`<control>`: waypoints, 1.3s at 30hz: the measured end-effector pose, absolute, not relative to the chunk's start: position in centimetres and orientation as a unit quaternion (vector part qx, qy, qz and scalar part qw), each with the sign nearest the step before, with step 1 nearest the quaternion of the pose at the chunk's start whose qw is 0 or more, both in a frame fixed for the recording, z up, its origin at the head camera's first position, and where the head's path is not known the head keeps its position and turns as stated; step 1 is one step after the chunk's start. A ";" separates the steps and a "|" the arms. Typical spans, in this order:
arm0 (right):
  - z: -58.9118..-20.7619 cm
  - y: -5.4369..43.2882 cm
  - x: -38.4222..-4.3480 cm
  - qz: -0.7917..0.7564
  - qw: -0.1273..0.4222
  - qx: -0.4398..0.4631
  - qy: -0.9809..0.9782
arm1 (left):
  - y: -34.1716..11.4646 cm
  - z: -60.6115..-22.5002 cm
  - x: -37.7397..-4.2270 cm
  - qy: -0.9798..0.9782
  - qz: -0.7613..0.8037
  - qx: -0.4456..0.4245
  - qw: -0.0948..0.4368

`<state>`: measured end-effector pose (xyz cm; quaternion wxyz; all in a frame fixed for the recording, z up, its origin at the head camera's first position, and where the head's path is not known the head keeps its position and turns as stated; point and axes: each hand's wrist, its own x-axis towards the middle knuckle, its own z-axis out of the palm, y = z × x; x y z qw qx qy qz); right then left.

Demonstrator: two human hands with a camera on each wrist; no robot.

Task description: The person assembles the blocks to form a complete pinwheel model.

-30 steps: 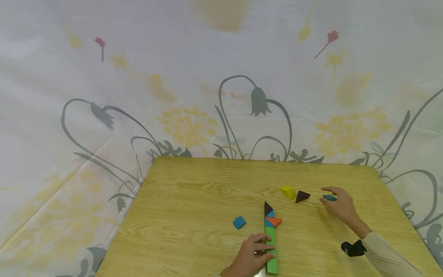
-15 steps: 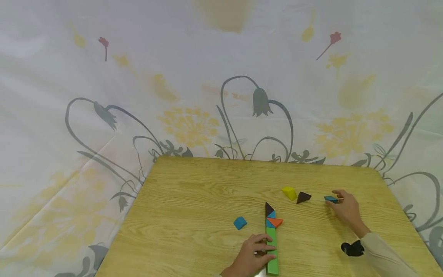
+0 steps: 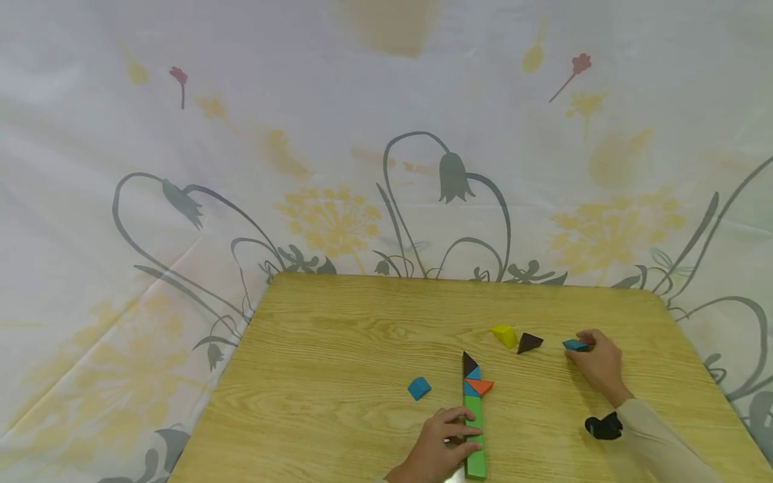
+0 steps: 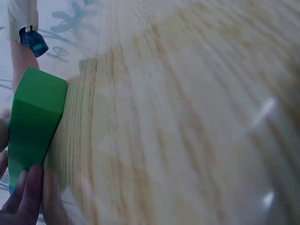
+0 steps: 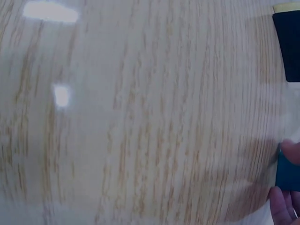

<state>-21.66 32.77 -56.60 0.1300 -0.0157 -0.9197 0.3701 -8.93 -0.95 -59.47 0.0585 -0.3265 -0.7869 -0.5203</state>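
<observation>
My left hand [image 3: 439,443] lies over a row of green blocks [image 3: 476,463], fingers and thumb holding it from both sides; the left wrist view shows fingertips [image 4: 32,187] against a green block [image 4: 38,103]. Continuing the row at its far end are blue pieces [image 3: 470,388], an orange triangular block [image 3: 480,386] jutting right, and a dark triangular block [image 3: 469,364] at the tip. Off to the right, my right hand [image 3: 599,362] pinches a blue block [image 3: 575,345] between thumb and fingers. That blue block [image 5: 287,176] is partly cut off in the right wrist view.
A yellow block [image 3: 504,335] and a dark triangular block [image 3: 529,343] lie left of the right hand. Another blue block [image 3: 419,388] sits left of the row. The wooden table [image 3: 338,322] ends at a flower-printed curtain [image 3: 314,134]. A black wrist device [image 3: 604,426] hangs by the right sleeve.
The right hand has closed further round the blue block, its fingers drawing in over the piece, while the forearm shifted slightly. The left hand and the row have stayed put.
</observation>
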 end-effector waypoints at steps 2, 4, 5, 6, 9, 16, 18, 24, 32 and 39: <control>-56.5 32.6 -21.6 0.369 0.136 -0.014 -0.920 | -1.0 -59.4 -8.9 -0.787 -0.523 -0.324 0.055; -56.4 32.5 -21.5 0.367 0.143 -0.013 -0.919 | -1.0 -59.3 -8.9 -0.786 -0.525 -0.322 0.052; -56.3 32.5 -21.4 0.366 0.145 -0.012 -0.919 | -1.0 -59.3 -8.9 -0.786 -0.526 -0.320 0.050; -56.2 32.5 -21.4 0.366 0.145 -0.012 -0.919 | -1.0 -59.2 -8.9 -0.785 -0.529 -0.319 0.048; -56.1 32.5 -21.3 0.383 0.134 -0.018 -0.914 | -1.0 -59.2 -8.8 -0.785 -0.529 -0.318 0.046; -55.8 33.2 -21.2 0.447 0.090 -0.013 -0.890 | -1.0 -59.0 -8.8 -0.787 -0.524 -0.322 0.050; -55.8 33.4 -21.2 0.450 0.079 -0.005 -0.890 | -1.0 -58.4 -8.7 -0.785 -0.526 -0.324 0.053; -55.7 33.7 -21.3 0.450 0.062 0.020 -0.891 | -1.3 -56.0 -8.2 -0.781 -0.529 -0.328 0.052; -54.7 33.3 -20.8 0.452 0.039 0.021 -0.891 | -1.2 -56.7 -8.4 -0.780 -0.532 -0.327 0.049; -54.1 33.0 -20.8 0.466 0.040 0.043 -0.883 | -1.0 -59.4 -9.0 -0.785 -0.528 -0.321 0.043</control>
